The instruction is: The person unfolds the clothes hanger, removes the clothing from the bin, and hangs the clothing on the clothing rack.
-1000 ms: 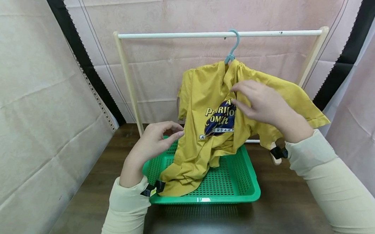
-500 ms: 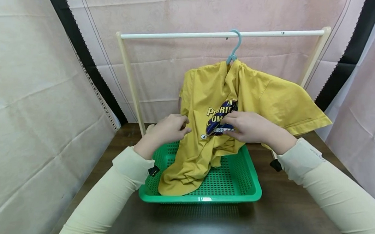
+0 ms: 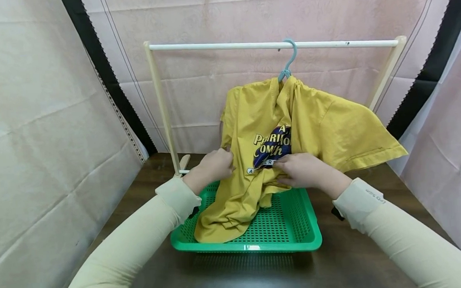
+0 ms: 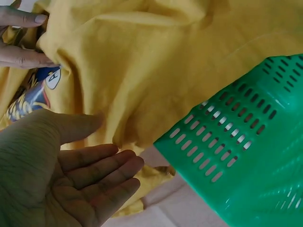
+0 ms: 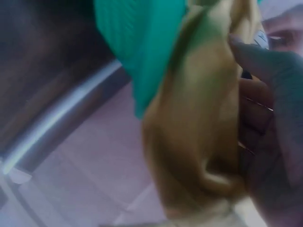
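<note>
A yellow T-shirt [image 3: 248, 117] with a dark blue print hangs from a light blue hanger [image 3: 289, 62] on the rack's bar. Its lower end trails into a green basket [image 3: 294, 246]. My left hand [image 3: 217, 164] is at the shirt's left side; in the left wrist view its fingers [image 4: 102, 170] are nearly straight, with the thumb apart from them at the cloth's edge. By the print's lower right is my right hand [image 3: 304, 170], its fingertips at the cloth, thumb and finger apart in the left wrist view. The right wrist view is blurred.
A white clothes rack [image 3: 225, 45] stands at the back of the dark wooden table [image 3: 253, 277]. Pale cloth walls [image 3: 57, 127] enclose both sides and the back. The shirt's right sleeve [image 3: 371, 141] sticks out past the basket.
My right hand has come down from the upper chest to the print's lower edge. My left hand has moved right to the shirt's side edge. The right sleeve has spread outward.
</note>
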A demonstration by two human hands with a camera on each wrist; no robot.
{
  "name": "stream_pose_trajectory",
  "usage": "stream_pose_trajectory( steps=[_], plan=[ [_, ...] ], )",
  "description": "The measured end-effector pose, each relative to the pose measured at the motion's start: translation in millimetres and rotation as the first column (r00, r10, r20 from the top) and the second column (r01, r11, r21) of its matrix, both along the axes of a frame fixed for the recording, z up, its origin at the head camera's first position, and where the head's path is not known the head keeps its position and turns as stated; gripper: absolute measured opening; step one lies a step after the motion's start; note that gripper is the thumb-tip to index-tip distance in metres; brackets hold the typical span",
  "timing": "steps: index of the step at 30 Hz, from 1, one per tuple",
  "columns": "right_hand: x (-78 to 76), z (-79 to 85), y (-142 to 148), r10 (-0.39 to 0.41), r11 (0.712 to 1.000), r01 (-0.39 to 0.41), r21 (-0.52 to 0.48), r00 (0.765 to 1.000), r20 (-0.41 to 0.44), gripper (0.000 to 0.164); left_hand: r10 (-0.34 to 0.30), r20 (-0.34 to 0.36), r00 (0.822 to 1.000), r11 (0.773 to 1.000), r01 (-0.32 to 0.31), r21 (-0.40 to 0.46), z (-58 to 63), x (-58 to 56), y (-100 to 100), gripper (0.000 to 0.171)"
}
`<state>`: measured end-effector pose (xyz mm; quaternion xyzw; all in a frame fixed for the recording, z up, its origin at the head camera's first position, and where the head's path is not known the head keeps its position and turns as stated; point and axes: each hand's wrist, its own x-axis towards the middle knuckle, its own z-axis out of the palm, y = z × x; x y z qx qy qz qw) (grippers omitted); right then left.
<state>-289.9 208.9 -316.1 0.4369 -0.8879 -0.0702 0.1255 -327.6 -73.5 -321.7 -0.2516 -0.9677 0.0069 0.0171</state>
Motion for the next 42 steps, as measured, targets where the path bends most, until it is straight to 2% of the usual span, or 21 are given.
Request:
stream_pose_trajectory(
  steps=[4, 8, 11, 14, 18, 22, 27, 31, 34, 38, 42],
  plan=[
    [0.3, -10.8, 1.0, 0.02, 0.999, -0.019, 0.028, 0.999, -0.032, 0.05, 0.014, 0.011, 1.0, 1.0, -0.014, -0.02, -6.2, -0.4, 7.0, 0.031],
    [2.3, -17.7, 1.3, 0.065, 0.997, -0.063, 0.039, 0.997, -0.046, 0.051, 0.006, 0.007, 1.0, 0.996, -0.005, -0.085, -11.8, 0.6, 15.0, 0.029],
    [1.9, -21.1, 0.4, 0.085, 0.996, -0.084, 0.022, 0.994, -0.07, 0.035, -0.002, -0.022, 1.0, 0.991, -0.001, -0.131, -16.2, 1.3, 21.3, 0.02],
    [-0.1, -23.1, -0.8, 0.076, 0.997, -0.076, 0.004, 0.99, -0.115, 0.005, 0.007, -0.083, 0.997, 0.987, -0.02, -0.159, -20.0, 1.2, 26.8, 0.013],
    [-3.1, -22.7, -1.0, 0.052, 0.999, -0.053, -0.001, 0.985, -0.165, 0.033, 0.027, -0.165, 0.986, 0.985, -0.054, -0.163, -24.4, -1.3, 30.9, 0.017],
    [-6.3, -20.2, 1.6, 0.055, 0.998, -0.06, -0.021, 0.981, -0.184, 0.037, 0.031, -0.198, 0.98, 0.986, -0.062, -0.152, -24.4, -4.4, 29.6, 0.019],
    [-10.1, -12.9, 10.7, 0.04, 0.993, -0.057, -0.107, 0.987, -0.159, 0.022, 0.064, -0.174, 0.983, 0.995, -0.076, -0.064, -10.7, -7.2, 19.8, 0.019],
    [-13.4, -1.8, 20.5, 0.009, 0.982, -0.032, -0.188, 0.992, -0.126, 0.012, 0.106, -0.143, 0.984, 0.993, -0.097, 0.071, 9.9, -9.7, 7.1, 0.033],
    [-15.5, 7.4, 27.6, -0.044, 0.978, 0.024, -0.208, 0.995, -0.092, 0.008, 0.13, -0.142, 0.981, 0.983, -0.109, 0.148, 25.1, -11.7, -2.6, 0.043],
    [-18.4, 17.1, 37.0, -0.128, 0.967, 0.119, -0.225, 0.991, -0.026, 0.014, 0.166, -0.146, 0.975, 0.973, -0.138, 0.183, 40.0, -14.4, -13.7, 0.045],
    [-21.4, 23.8, 44.7, -0.17, 0.949, 0.168, -0.265, 0.985, 0.015, 0.017, 0.218, -0.153, 0.964, 0.963, -0.187, 0.196, 49.9, -15.8, -21.7, 0.041]
  ],
)
